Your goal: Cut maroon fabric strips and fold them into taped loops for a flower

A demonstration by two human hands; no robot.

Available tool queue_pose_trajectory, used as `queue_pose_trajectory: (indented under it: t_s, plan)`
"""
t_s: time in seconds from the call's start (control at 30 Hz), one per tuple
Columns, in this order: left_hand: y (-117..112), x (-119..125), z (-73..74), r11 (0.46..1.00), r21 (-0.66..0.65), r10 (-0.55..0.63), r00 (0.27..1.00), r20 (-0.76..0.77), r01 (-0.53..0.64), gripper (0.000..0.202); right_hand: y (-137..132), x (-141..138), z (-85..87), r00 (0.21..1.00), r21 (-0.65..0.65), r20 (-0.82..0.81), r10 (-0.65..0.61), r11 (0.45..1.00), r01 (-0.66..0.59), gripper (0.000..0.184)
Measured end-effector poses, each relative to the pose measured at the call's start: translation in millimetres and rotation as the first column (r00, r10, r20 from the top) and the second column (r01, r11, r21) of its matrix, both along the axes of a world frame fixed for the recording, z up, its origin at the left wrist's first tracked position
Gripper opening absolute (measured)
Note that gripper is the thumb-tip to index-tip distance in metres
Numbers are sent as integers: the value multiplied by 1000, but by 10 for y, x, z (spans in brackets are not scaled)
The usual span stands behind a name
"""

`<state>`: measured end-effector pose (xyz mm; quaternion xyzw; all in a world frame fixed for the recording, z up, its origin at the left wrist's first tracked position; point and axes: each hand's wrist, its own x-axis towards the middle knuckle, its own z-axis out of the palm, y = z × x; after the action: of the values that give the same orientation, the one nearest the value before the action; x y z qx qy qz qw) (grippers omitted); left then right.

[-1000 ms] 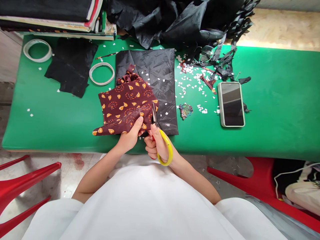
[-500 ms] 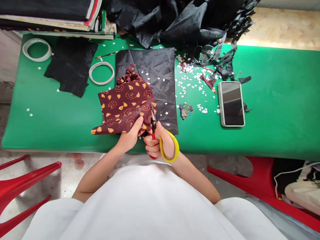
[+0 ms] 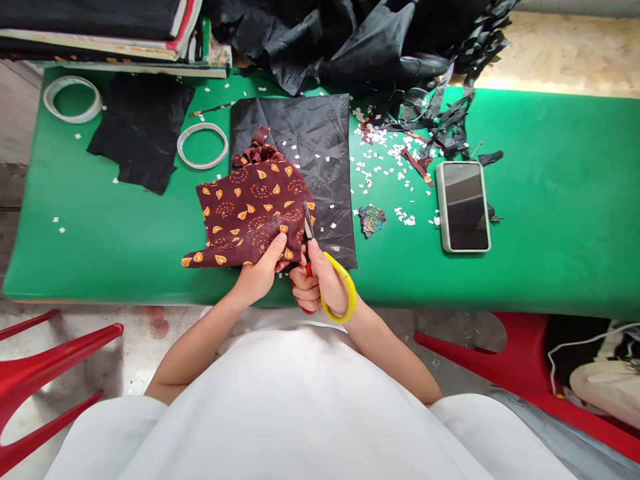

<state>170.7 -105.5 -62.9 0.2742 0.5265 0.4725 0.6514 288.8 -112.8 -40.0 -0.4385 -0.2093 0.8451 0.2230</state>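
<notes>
Littering green tabletop near maroon cloth, white bits; floor perhaps stained

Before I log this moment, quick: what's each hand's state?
Left hand: closed, pinching the patterned maroon cloth.
Right hand: closed, holding the scissors by their handles.

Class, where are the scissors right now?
Near the middle of the head view, the scissors are in the right hand, blades at the right edge of the maroon cloth.
</notes>
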Motion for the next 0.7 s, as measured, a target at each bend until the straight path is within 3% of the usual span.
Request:
queue_pose_trajectory:
  t_s: [0.27, 0.53, 0.7]
  plan:
    - [8, 6, 17, 999, -35, 28, 1000, 2, -28, 41, -23, -3, -15, 999, -31, 32, -40, 999, 41, 56]
    - [1, -17, -8, 999, -52, -14, 999, -50, 12, 40, -58, -13, -26, 998, -11, 10, -55, 998, 55, 61]
    - [8, -29, -32, 999, -20, -28, 999, -37, 27, 40, -23, -14, -24, 999, -69, -3, -34, 997, 33, 60]
